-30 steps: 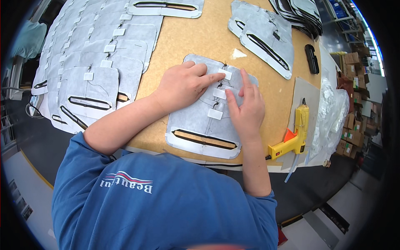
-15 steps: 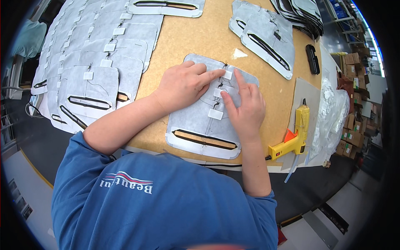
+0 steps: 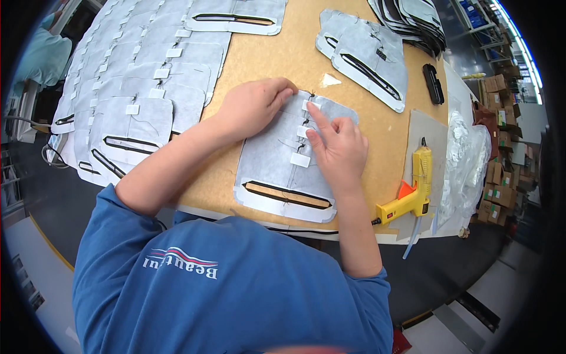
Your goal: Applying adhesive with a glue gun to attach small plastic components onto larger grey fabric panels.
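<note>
A grey fabric panel (image 3: pixel 268 154) lies in front of me, with a black-edged slot across its near end. Several small white tags run down its middle on dark threads. My left hand (image 3: pixel 254 106) is closed at the panel's far left corner, its fingers bent over the edge; the fingertips are partly hidden. My right hand (image 3: pixel 341 144) rests over the panel's right side, its index finger stretched onto the farthest white tag (image 3: pixel 308 107). Its thumb is apart, beside the middle white tag (image 3: pixel 303 131), and the other fingers curl in.
Overlapping tagged panels (image 3: pixel 138 115) cover the table's left side. More panels (image 3: pixel 374 65) and a dark stack (image 3: pixel 415 23) lie at the far right. A yellow glue gun (image 3: pixel 413 197), a black case (image 3: pixel 433 84) and clear plastic (image 3: pixel 463 165) are to the right. A white scrap (image 3: pixel 330 80) lies beyond the panel.
My left hand has left the farthest tag and moved to the panel's far left corner. The right index finger has shifted left onto that tag, and its other fingers have curled.
</note>
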Motion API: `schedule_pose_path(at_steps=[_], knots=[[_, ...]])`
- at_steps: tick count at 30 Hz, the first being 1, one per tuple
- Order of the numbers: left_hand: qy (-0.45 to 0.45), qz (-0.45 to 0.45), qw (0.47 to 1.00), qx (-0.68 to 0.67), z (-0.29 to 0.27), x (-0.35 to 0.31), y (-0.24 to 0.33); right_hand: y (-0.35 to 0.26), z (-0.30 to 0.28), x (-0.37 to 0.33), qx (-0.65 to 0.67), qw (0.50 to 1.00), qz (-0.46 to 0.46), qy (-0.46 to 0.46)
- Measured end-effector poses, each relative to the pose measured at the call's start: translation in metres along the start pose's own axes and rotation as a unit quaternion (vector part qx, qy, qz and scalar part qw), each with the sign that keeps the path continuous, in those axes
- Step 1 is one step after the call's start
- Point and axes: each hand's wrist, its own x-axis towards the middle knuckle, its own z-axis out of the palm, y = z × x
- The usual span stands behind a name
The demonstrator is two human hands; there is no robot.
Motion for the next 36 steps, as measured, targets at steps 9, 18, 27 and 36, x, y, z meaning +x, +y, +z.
schedule_pose_path(at_steps=[9,18,27,36], knots=[[0.091,-0.045,0.984,0.146,-0.023,0.008,-0.010,-0.002,0.003,0.002,-0.013,1.000,-0.001,0.015],[0.000,-0.017,0.997,0.077,-0.021,0.016,-0.023,0.003,0.003,-0.004,0.011,1.000,0.018,0.011],[-0.090,-0.049,0.991,0.084,-0.034,0.025,-0.022,0.008,0.006,-0.003,0.033,0.999,0.023,0.025],[-0.173,-0.365,0.886,-0.230,-0.063,-0.011,0.001,0.016,0.005,-0.002,0.134,0.986,0.097,0.025]])
